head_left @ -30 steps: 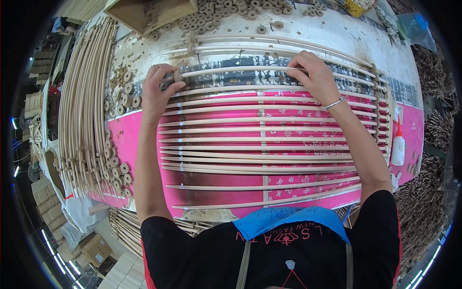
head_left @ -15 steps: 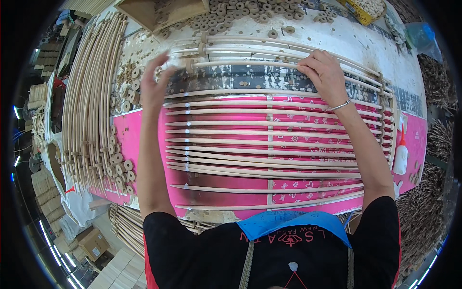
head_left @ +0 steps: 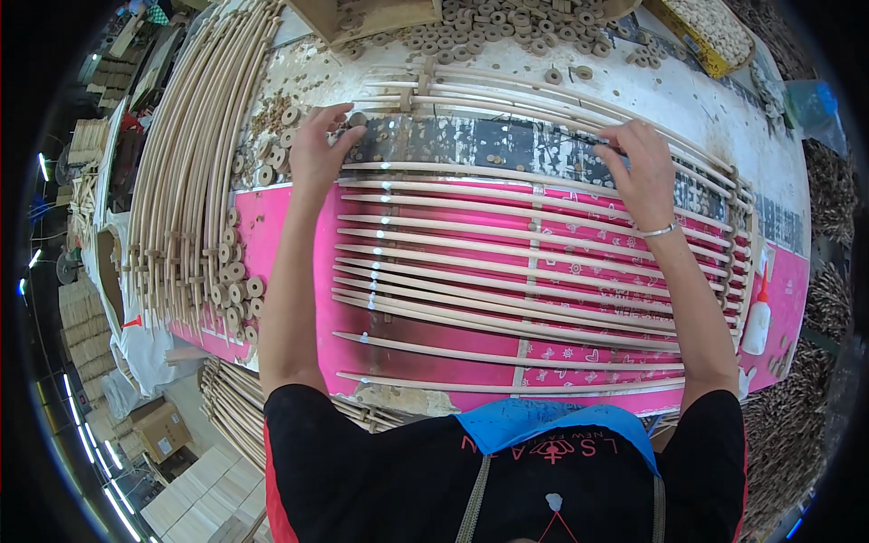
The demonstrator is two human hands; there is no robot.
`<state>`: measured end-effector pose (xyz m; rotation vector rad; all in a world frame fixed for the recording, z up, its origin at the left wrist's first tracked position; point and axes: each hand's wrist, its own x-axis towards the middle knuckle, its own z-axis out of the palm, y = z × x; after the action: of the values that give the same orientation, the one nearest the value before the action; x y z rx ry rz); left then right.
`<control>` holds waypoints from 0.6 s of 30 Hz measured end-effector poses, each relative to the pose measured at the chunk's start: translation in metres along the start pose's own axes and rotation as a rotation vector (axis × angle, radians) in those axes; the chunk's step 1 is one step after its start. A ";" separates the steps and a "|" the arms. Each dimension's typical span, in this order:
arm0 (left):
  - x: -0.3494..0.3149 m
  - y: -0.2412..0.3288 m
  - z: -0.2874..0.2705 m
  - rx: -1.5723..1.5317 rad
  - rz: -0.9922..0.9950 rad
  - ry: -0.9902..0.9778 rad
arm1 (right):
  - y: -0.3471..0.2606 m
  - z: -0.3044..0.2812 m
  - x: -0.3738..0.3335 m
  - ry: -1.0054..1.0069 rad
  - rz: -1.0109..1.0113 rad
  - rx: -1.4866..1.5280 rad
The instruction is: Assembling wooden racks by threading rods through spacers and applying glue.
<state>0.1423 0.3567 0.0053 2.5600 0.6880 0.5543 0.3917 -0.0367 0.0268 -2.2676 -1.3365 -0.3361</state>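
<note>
My left hand [head_left: 324,145] is over the left part of the dark strip, thumb and forefinger curved around a small wooden ring [head_left: 358,119] at their tips. My right hand [head_left: 641,170], with a bracelet at the wrist, hovers over the right part of the rods; thumb and forefinger are apart, with nothing seen between them. Long pale tapered wooden rods [head_left: 507,242] lie side by side across the pink table covering. At the far side, several rods carry wooden rings near their left ends, such as one ring [head_left: 405,100]. The rods' right ends meet a ringed wooden bar [head_left: 730,237].
More rods with rings [head_left: 181,172] are stacked at the left, beside loose rings [head_left: 237,291]. A heap of rings [head_left: 507,29] and a wooden box [head_left: 362,20] lie at the back. A white glue bottle [head_left: 757,324] with a red tip stands at the right edge.
My left hand has come in from the left, now with a ring at its fingertips. My right hand's fingers have parted from the far rod they were pinching. The whole view has shifted slightly.
</note>
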 end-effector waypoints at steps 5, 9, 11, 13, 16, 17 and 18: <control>0.000 -0.023 -0.003 0.265 -0.044 0.202 | -0.001 -0.018 -0.022 -0.150 -0.056 0.138; 0.014 -0.066 -0.025 0.498 -0.147 0.253 | 0.005 -0.022 -0.034 -0.272 0.051 0.223; 0.022 -0.080 -0.027 0.565 -0.182 0.116 | 0.005 -0.021 -0.033 -0.277 0.090 0.256; 0.028 -0.082 -0.029 0.572 -0.199 0.102 | 0.005 -0.021 -0.032 -0.307 0.124 0.308; 0.031 -0.082 -0.031 0.564 -0.218 0.106 | 0.008 -0.019 -0.033 -0.318 0.145 0.350; 0.032 -0.081 -0.033 0.551 -0.221 0.097 | 0.009 -0.017 -0.034 -0.319 0.145 0.376; 0.033 -0.077 -0.034 0.538 -0.223 0.088 | 0.009 -0.017 -0.035 -0.317 0.145 0.375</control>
<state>0.1242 0.4451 0.0045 2.8931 1.2826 0.4533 0.3834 -0.0754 0.0233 -2.1338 -1.2464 0.3133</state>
